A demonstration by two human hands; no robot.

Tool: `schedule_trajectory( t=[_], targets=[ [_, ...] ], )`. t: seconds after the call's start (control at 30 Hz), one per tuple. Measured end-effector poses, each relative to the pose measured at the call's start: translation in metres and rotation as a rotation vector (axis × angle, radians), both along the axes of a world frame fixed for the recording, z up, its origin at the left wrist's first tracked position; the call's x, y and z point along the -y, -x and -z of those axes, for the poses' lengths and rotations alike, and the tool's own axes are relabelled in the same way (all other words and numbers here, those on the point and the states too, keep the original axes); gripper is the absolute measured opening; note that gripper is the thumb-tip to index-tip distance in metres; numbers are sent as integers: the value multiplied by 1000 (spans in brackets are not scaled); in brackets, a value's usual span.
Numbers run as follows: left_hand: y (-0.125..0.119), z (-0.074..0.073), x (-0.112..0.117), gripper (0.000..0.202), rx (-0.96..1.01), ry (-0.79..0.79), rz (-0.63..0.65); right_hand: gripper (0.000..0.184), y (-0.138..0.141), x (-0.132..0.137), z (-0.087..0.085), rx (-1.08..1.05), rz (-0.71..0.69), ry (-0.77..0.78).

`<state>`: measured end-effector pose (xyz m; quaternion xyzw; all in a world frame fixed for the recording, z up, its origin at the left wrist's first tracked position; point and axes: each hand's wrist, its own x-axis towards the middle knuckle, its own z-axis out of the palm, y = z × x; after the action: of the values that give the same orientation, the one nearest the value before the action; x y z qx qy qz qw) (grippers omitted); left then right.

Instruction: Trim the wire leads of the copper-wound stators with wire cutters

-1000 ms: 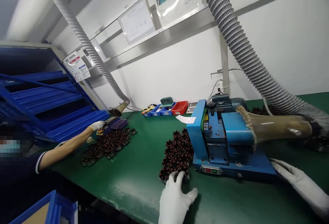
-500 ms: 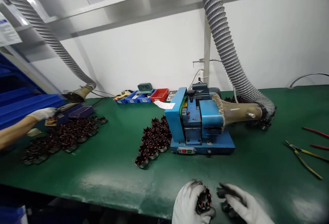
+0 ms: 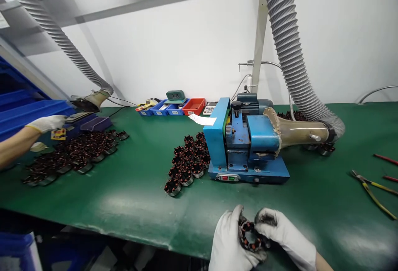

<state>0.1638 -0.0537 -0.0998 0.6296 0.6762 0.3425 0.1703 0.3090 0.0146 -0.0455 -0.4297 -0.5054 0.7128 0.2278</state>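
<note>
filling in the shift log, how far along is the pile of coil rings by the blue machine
Possibly done: a few rings lie right of the blue machine, under the hose funnel. In hand: the left hand and right hand grip a single ring. Left: a full pile sits left of the machine, so most looks undone.

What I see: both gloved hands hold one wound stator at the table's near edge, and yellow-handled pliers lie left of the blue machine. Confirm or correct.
Wrong side. In the head view the yellow-handled pliers lie right of the blue machine, not left. The left hand and right hand do hold one wound stator at the table's near edge.
</note>
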Motion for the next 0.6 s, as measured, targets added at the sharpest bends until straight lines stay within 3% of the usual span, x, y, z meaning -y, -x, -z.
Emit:
schedule_trajectory(
  t=[0.1, 0.2, 0.33, 0.43, 0.6],
  targets=[
    [10, -3, -4, 100, 116, 107, 127, 37, -1, -3, -1, -34, 45, 48],
    [15, -5, -4, 96, 43, 123, 211, 54, 0, -9, -6, -9, -32, 57],
    [8, -2, -3, 93, -121, 71, 179, 30, 0, -12, -7, 7, -183, -21],
    [3, -1, -3, 94, -146, 31, 115, 17, 2, -8, -1, -10, -25, 2],
    [1, -9, -7, 66, -140, -47, 164, 29, -3, -6, 5, -64, 297, 42]
  ],
)
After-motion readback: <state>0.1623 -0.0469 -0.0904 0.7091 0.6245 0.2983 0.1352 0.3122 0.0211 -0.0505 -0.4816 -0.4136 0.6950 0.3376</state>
